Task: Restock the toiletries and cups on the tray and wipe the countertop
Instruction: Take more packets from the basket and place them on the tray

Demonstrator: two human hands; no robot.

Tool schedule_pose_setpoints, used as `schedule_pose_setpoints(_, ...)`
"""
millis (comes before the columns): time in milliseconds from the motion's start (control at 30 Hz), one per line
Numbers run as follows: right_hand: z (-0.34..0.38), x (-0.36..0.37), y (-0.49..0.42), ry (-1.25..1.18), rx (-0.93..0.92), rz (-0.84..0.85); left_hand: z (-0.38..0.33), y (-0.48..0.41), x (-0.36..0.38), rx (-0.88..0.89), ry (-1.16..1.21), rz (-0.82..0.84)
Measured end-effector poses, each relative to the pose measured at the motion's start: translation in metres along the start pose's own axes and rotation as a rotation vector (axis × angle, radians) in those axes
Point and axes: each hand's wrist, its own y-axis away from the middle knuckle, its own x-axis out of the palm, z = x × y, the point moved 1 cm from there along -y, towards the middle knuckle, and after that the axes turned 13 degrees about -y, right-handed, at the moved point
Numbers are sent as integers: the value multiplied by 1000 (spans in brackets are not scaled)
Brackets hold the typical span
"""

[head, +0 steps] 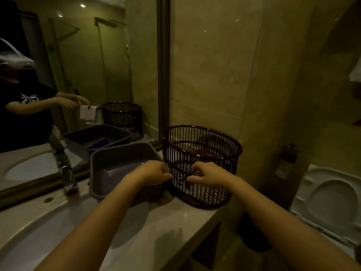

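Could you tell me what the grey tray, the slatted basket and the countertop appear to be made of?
Grey tray: likely moulded plastic, matte, with rounded corners and a rolled rim.
Slatted basket: dark glossy brown; thin uniform bars suggest plastic, though lacquered wood or bamboo is possible.
Countertop: polished stone or a stone-like composite, pale beige and reflective; the dim light leaves the exact type open.

Both hands are out over the countertop (pixel 172 218): the left hand (pixel 154 173) curled at the near right corner of the grey tub (pixel 109 159), the right hand (pixel 207 176) with fingers bent against the bars of the dark slatted basket (pixel 203 141). Tub and basket sit just beside each other, with the tap (pixel 68 178) and sink (pixel 39 231) to the left and a toilet (pixel 330 200) low on the right
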Motion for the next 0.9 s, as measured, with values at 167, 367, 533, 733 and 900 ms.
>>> schedule_pose_setpoints(167,9,-55,-33,-6,-40,-77,-15,-41,-34,-3,12,-82)
schedule_pose_setpoints(367,-10,-73,-98,-39,8,-37,-21,-102,-39,-44,46,-193)
schedule_pose_setpoints(533,-43,-59,-170,33,57,117,-11,-166,-25,-112,84,-322)
schedule_pose_setpoints(733,-71,-24,-240,309,104,348,14,-238,-8,-128,-56,-323)
schedule_pose_setpoints(900,-77,8,-280,468,31,469,33,-283,5,-114,-151,-311)
